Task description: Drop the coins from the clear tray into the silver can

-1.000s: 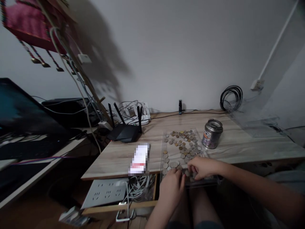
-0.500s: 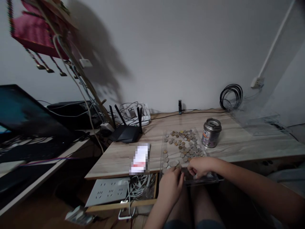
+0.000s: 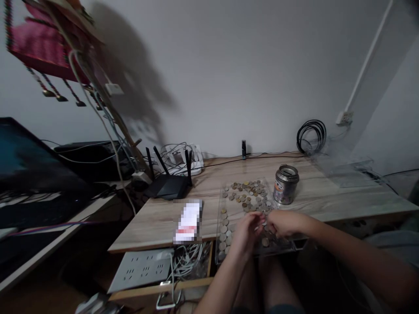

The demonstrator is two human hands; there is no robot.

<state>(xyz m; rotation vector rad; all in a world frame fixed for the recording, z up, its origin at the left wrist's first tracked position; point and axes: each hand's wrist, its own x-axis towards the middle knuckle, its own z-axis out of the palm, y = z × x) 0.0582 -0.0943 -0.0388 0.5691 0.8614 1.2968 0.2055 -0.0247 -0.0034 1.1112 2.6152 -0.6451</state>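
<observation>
Many silver and brass-coloured coins [image 3: 258,201] lie spread over a clear plastic tray [image 3: 218,250] at the front of the desk. My left hand [image 3: 248,230] is over the tray's near half, its fingers curled, with a pale coin [image 3: 264,222] at the fingertips. Close beside it, my right hand [image 3: 284,223] has its fingers bent down and pressed together over the tray; what they hold, if anything, is hidden. A loose column of coins [image 3: 223,237] runs along the tray's left side. Beyond my right hand stands a metal coin tin [image 3: 286,185] with a cartoon print and a slotted lid.
Left of the tray lies a phone [image 3: 189,221] with a blurred screen. Behind it are a black router [image 3: 168,186] and white cabled devices [image 3: 190,159]. An open drawer [image 3: 193,281] holds a power strip [image 3: 142,268] and cables. Clear plastic covers [image 3: 343,168] lie at the right.
My left hand has moved right and away from me, close to my right hand, uncovering coins at the tray's left. My right hand has shifted slightly right. The view has turned a little.
</observation>
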